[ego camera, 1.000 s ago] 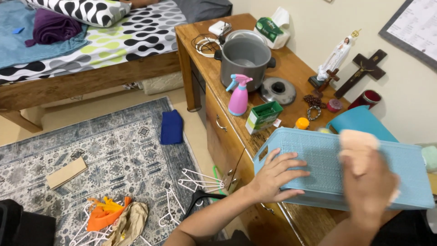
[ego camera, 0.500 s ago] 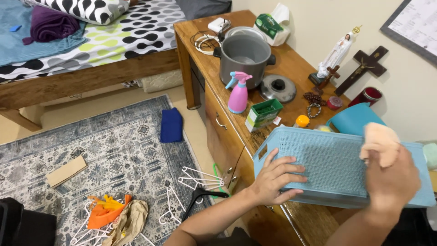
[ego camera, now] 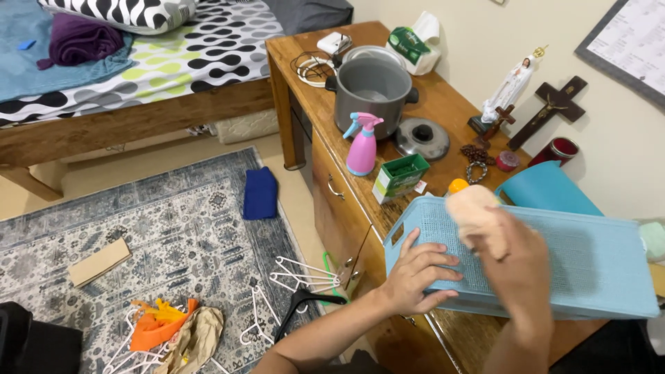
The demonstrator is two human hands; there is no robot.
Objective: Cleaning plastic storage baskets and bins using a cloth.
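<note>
I judge the wiping midway: my left hand (ego camera: 415,273) lies flat, steadying the upturned blue basket (ego camera: 589,266), my right hand (ego camera: 516,260) gripping a peach cloth (ego camera: 471,211) on its base.

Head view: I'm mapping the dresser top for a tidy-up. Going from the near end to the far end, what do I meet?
Blue basket → green box → pink spray bottle → grey pot → coiled cable

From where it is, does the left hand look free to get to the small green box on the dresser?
Probably yes: the left hand only steadies the light blue plastic basket, and nothing stands between it and the small green box.
</note>
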